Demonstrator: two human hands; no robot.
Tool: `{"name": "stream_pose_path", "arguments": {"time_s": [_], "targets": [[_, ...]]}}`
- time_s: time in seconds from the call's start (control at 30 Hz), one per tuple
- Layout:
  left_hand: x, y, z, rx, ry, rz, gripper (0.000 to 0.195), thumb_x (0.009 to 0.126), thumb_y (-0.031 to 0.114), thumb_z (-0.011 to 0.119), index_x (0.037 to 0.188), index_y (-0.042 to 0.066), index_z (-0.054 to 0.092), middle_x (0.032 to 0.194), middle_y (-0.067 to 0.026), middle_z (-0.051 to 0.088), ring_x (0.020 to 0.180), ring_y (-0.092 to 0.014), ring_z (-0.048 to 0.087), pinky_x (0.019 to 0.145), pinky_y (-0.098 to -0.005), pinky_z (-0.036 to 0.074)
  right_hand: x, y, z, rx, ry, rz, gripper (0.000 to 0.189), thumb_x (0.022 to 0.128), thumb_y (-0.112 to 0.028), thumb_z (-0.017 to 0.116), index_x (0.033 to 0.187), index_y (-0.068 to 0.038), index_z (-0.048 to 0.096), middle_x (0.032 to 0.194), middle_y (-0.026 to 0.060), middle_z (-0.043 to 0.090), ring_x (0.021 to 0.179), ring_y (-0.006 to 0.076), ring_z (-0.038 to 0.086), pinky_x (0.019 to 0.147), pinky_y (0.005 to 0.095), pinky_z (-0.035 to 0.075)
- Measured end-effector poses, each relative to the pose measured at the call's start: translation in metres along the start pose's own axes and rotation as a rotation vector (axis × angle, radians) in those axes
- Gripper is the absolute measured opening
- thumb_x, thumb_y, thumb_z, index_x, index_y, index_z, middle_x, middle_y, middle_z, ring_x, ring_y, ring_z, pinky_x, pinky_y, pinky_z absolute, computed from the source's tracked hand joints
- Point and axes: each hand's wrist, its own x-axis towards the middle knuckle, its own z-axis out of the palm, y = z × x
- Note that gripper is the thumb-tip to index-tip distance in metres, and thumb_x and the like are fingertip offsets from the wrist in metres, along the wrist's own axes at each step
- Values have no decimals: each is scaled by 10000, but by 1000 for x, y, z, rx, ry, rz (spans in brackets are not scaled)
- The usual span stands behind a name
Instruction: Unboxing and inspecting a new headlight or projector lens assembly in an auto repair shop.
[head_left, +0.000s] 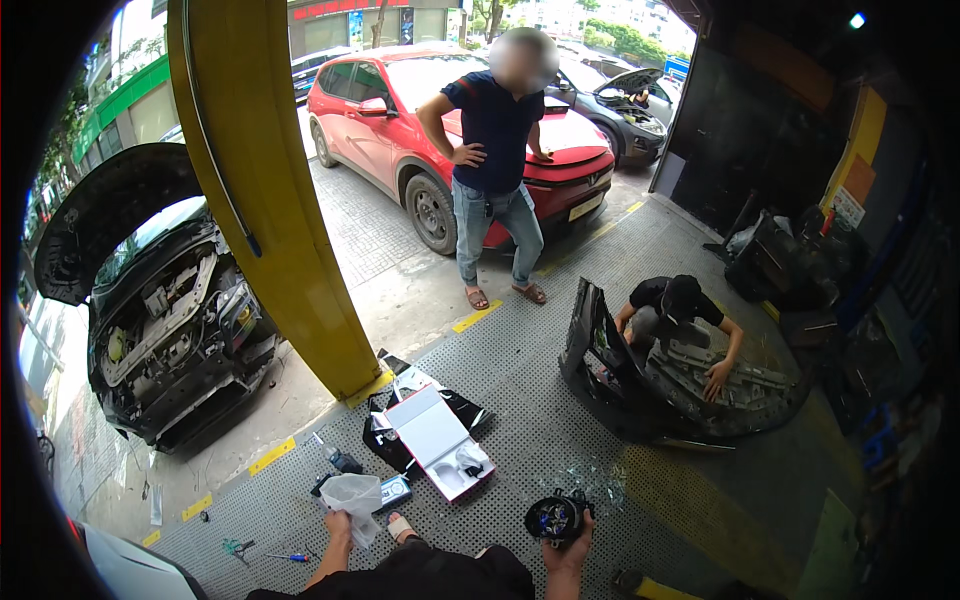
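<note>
My left hand grips a crumpled translucent plastic bag. Held up in my right hand is a round black lamp unit with bluish lenses inside, perhaps a car fog light. In front of me an opened white box with a red edge lies on the floor, its lid folded back; a plastic-wrapped piece sits in one recess of its insert. Between the bag and the box lies a small blue-and-white carton. A dark power tool, maybe a drill, lies just beyond the bag.
Scissors and a blue-handled screwdriver lie at left. A yellow pillar rises ahead, beside a car with its hood raised. A person stands by a red car; another person crouches at a black bumper.
</note>
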Motion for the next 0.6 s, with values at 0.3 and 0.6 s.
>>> {"name": "stream_pose_path", "arguments": {"time_s": [0.3, 0.6], "targets": [[13, -34, -56, -125, -31, 5, 372, 872, 58, 540, 1226, -44, 594, 1114, -169, 649, 990, -324, 665, 800, -471, 567, -9, 5, -1, -34, 90, 66, 401, 902, -453, 706, 1156, -144, 679, 1096, 4, 716, 989, 160, 693, 786, 319, 583], [16, -82, -95, -81, -50, -124, 364, 877, 74, 534, 1214, -46, 598, 1099, -165, 649, 969, -324, 666, 785, -476, 568, -5, -16, -10, -8, 51, -22, 479, 924, -461, 692, 1233, -97, 646, 1192, 59, 689, 1111, 215, 655, 961, 386, 549]]}}
